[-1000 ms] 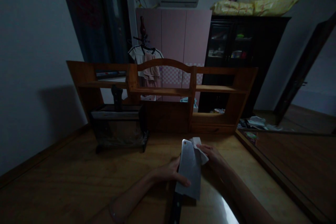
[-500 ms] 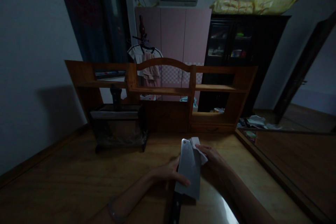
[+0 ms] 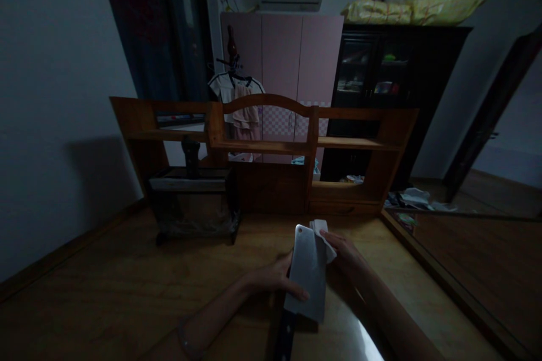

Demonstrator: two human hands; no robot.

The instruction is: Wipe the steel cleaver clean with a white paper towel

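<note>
A cleaver [image 3: 308, 276] with a broad metal blade and a dark handle is held over the wooden table, its handle pointing toward me. My left hand [image 3: 279, 280] grips the blade from the left, thumb across its face and the other fingers hidden behind it. On the right, my right hand [image 3: 341, 249] pinches a folded white tissue [image 3: 320, 229] against the blade's upper right edge. Part of the tissue hangs below the fingers; some of it is hidden by the blade.
A black knife block [image 3: 192, 203] with a dark-handled knife in it stands on the table [image 3: 139, 287] at left. Behind it rises a wooden shelf unit [image 3: 266, 148]. A raised wooden edge [image 3: 440, 271] borders the table on the right.
The whole view has shifted slightly, moving everything a little to the right. Both hands keep their hold on the cleaver and the tissue, with hardly any movement between them.
</note>
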